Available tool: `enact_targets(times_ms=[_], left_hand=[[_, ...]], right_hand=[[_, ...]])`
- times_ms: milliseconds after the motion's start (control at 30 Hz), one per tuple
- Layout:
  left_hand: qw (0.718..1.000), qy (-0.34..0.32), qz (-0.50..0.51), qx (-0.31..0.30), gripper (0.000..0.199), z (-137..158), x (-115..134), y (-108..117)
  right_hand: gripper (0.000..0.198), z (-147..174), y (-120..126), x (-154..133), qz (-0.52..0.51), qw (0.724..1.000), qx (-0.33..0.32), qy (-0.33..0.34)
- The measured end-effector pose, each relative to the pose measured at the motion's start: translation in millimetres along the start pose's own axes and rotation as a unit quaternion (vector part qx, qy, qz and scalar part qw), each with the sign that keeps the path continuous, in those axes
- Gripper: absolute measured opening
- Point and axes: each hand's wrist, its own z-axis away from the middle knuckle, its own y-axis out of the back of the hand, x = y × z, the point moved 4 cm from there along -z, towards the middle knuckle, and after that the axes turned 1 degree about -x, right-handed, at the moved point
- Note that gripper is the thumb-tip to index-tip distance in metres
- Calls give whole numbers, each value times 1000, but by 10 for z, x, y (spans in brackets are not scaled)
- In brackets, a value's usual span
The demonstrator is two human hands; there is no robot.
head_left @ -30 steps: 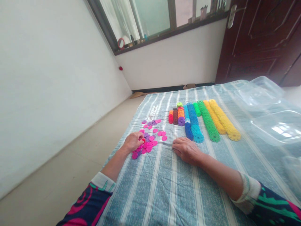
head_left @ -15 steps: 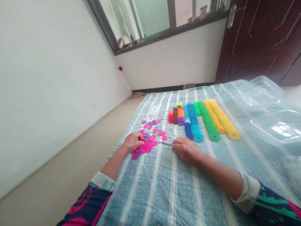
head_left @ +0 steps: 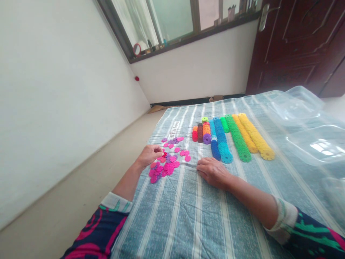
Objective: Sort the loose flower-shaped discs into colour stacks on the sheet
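My left hand is closed in a pinch, with a red notched plastic disc at its fingertips. Below and beside it spreads a loose pile of pink discs, with purple ones mixed in. My right hand rests on the striped bedcover, its fingers curled under; whatever they may hold is hidden. Just beyond it lie rows of stacked discs: a blue row, a green row, a yellow row and shorter ones, such as a brown stack.
Two clear plastic boxes sit on the right part of the striped bedcover. A white wall and floor lie to the left. At the back are a windowsill with small items and a dark red door.
My left hand has lifted slightly up and left off the pile, the red disc at its fingertips. More pink discs show beneath it. My right hand stays in place.
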Motion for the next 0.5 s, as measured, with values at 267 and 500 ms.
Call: enact_targets(times_ms=[267,500], left_hand=[[998,-57,3,14,11,-272,311,-412],[993,-102,-6,55,7,-645,593,-863]], right_hand=[[18,-18,6,-2,-1,1000,-3,3],[18,-39,4,-7,12,1000,-11,-6]])
